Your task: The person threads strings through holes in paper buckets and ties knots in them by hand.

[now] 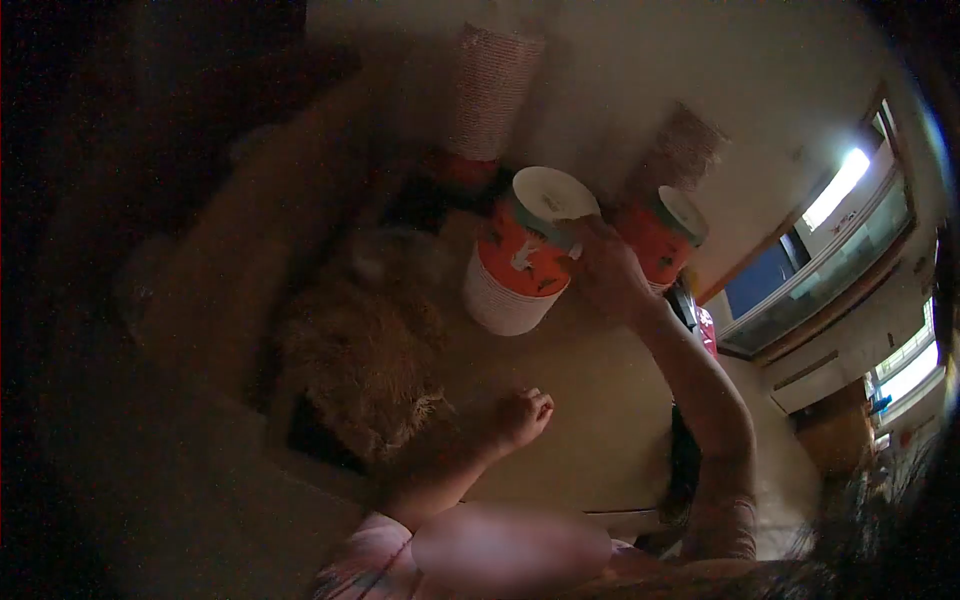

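Observation:
A round tub point(520, 285) with a pale top, a green rim, an orange-red patterned band and a whitish ribbed lower part stands slightly tilted. At the right side of its rim is my right hand point(608, 265), its fingers bent and closed against the edge; shadow hides the fingertips. Nearer to me, my left hand point(525, 418) is held in a loose fist above the brown surface point(590, 430), apart from the tub. Whatever may be inside that fist is hidden. Left of it lies a shaggy heap of brown fibre point(365, 370).
A similar tub point(665, 235) stands behind my right hand. Farther back are a tall ribbed column point(495, 90) with a red base and another ribbed piece point(685, 145). A bright window point(838, 188) is at the right. The left side is very dark.

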The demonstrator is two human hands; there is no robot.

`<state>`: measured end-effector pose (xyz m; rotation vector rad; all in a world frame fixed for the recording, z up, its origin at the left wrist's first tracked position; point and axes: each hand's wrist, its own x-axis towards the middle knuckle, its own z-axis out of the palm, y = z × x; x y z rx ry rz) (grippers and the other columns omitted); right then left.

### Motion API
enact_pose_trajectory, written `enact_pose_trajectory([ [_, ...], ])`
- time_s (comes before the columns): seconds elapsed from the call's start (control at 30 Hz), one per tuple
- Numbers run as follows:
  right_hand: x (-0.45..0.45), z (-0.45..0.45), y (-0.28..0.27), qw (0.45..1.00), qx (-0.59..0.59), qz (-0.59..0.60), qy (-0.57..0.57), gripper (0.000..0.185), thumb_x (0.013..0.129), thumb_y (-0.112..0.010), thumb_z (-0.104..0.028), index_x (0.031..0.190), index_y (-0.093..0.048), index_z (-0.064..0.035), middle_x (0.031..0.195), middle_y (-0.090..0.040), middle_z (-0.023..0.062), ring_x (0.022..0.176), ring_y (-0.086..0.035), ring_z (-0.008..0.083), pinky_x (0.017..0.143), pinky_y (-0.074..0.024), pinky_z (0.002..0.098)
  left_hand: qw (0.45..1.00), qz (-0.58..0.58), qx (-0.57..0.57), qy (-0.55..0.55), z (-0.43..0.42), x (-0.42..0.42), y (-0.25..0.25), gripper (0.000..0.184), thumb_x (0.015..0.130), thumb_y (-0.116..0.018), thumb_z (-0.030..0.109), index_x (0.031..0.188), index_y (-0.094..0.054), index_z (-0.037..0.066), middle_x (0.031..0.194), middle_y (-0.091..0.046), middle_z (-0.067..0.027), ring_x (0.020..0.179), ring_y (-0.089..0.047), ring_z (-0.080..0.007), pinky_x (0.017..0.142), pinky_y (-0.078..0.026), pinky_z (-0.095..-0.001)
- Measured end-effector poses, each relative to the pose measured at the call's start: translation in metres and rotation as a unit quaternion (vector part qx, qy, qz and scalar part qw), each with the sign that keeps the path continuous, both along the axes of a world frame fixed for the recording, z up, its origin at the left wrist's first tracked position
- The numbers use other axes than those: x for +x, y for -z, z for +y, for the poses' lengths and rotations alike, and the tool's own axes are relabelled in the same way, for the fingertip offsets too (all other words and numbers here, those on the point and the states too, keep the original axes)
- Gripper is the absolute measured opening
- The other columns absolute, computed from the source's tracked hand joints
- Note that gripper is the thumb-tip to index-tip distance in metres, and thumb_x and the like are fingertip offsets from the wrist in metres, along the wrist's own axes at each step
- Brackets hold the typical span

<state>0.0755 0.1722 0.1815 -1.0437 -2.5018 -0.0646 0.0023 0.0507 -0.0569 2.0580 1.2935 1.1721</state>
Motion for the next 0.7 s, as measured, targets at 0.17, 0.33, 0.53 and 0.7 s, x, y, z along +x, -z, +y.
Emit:
enact_pose_trajectory([
  [0.17, 0.004, 0.03, 0.003, 0.997, -0.038, 0.068, 0.025, 0.021, 0.075, -0.056, -0.003, 0.096, -0.053, -0.0024, 0.097, -0.054, 0.0158, 0.091, -0.055, 0.0341, 0.074, -0.0448, 0.0409, 0.999, -0.043, -0.02, 0.02, 0.004, 0.013, -0.004, 0.011, 0.079, -0.063, 0.014, 0.085, -0.059, 0.006, 0.077, -0.059, -0.0114, 0.068, -0.059, -0.029, 0.06, -0.049, -0.0368],
  [0.33, 0.006, 0.046, 0.007, 0.988, -0.032, 0.144, 0.043, 0.011, 0.074, -0.056, 0.001, 0.084, -0.055, -0.0003, 0.084, -0.056, 0.0153, 0.083, -0.057, 0.0292, 0.069, -0.0447, 0.0362, 0.998, -0.04, -0.041, 0.031, 0.009, 0.023, -0.002, 0.007, 0.078, -0.059, 0.012, 0.078, -0.056, 0.006, 0.076, -0.056, -0.0107, 0.073, -0.057, -0.0295, 0.065, -0.048, -0.0391],
  [0.53, 0.01, 0.042, -0.01, 0.994, 0.022, 0.111, 0.004, 0.009, 0.076, -0.053, -0.001, 0.086, -0.054, -0.0001, 0.087, -0.056, 0.0151, 0.08, -0.056, 0.0286, 0.069, -0.0449, 0.0347, 0.998, -0.05, -0.042, 0.025, 0.012, 0.03, -0.008, 0.007, 0.079, -0.059, 0.012, 0.078, -0.056, 0.006, 0.076, -0.056, -0.0103, 0.074, -0.057, -0.029, 0.065, -0.048, -0.039],
  [0.7, 0.012, 0.046, -0.038, 0.972, -0.056, 0.226, -0.024, 0.011, 0.072, -0.053, 0.004, 0.081, -0.054, -0.0014, 0.079, -0.055, 0.0112, 0.072, -0.054, 0.0208, 0.064, -0.0439, 0.0313, 0.997, -0.042, -0.067, 0.024, 0.023, 0.037, -0.007, 0.007, 0.079, -0.059, 0.012, 0.078, -0.056, 0.006, 0.078, -0.056, -0.0103, 0.076, -0.057, -0.0288, 0.067, -0.047, -0.0391],
])
